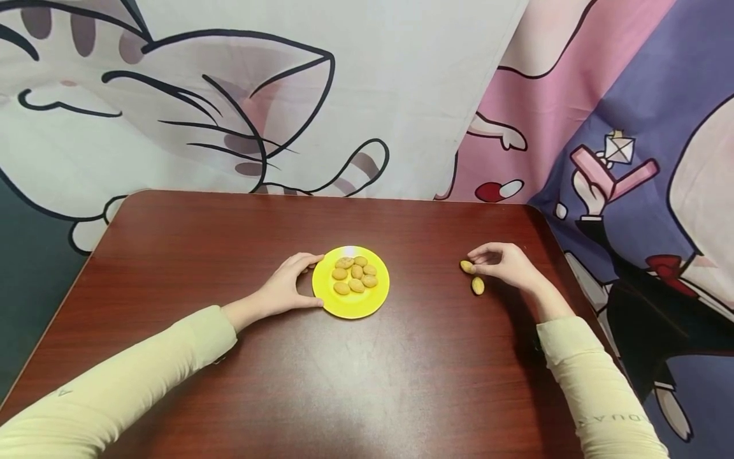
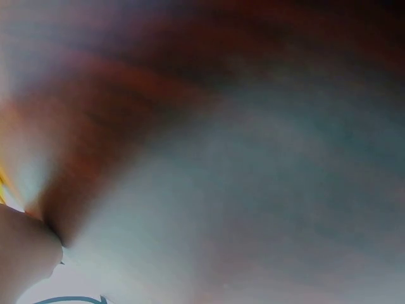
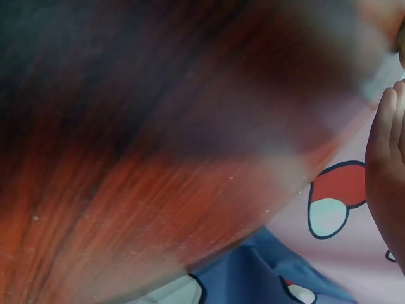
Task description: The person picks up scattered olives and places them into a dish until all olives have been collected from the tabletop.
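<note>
A round yellow plate lies on the table with several small oval, yellowish-brown nut-like pieces on it. My left hand holds the plate's left rim, fingers at the upper edge and thumb at the lower. Off to the right, my right hand pinches one nut-like piece between thumb and fingers, close to the tabletop. Another loose piece lies just below it on the wood. In the right wrist view, only part of the right hand shows at the edge; the left wrist view is mostly blurred.
The reddish-brown wooden table has rounded far corners. Behind it hangs a white cloth printed with a cartoon cat, and a pink and blue printed cloth runs along the right side.
</note>
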Available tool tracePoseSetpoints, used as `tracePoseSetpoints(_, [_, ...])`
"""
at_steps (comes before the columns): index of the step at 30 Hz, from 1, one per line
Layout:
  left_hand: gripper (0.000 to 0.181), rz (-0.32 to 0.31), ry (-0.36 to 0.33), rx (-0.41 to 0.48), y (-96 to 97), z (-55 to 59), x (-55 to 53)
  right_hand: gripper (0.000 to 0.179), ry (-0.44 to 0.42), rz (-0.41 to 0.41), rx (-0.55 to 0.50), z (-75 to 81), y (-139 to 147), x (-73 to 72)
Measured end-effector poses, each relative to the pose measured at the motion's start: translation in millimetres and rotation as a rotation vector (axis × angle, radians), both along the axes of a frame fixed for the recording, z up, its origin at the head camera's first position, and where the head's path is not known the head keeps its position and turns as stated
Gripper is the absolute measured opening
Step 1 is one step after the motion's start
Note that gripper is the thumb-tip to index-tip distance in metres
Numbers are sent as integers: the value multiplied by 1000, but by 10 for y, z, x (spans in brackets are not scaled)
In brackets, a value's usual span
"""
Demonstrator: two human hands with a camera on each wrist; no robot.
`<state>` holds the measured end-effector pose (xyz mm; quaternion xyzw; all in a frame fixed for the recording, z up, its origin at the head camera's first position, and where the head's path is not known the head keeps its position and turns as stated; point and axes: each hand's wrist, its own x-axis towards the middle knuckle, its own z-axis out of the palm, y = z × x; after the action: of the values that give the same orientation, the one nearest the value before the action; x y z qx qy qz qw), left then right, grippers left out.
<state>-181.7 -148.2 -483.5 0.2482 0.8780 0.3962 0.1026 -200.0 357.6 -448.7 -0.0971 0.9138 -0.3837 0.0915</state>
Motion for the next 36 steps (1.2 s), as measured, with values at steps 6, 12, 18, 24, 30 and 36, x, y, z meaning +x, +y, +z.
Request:
tracePoseSetpoints(6, [93, -3, 3, -1, 13, 3, -13, 31, -72, 34, -41, -30, 56, -18])
tracePoseSetpoints(12, [94, -13, 4, 0, 36, 13, -23, 29, -68, 52, -34, -72, 77, -24])
tracePoseSetpoints(18, [93, -13, 8, 5, 56, 13, -22, 24, -33, 64, -31, -69, 60, -15])
tracePoseSetpoints(24, [93, -8, 7, 1, 29, 9, -7, 22, -45, 57, -17, -80, 29, -19])
tracePoseSetpoints(30, [93, 0, 16, -5, -18, 20, -1, 23, -51, 52, 6, -106, -34, -64])
tracePoseSetpoints(36, [93, -4, 13, 0, -17, 5, -3, 25, -32, 52, 21, -66, -151, -129])
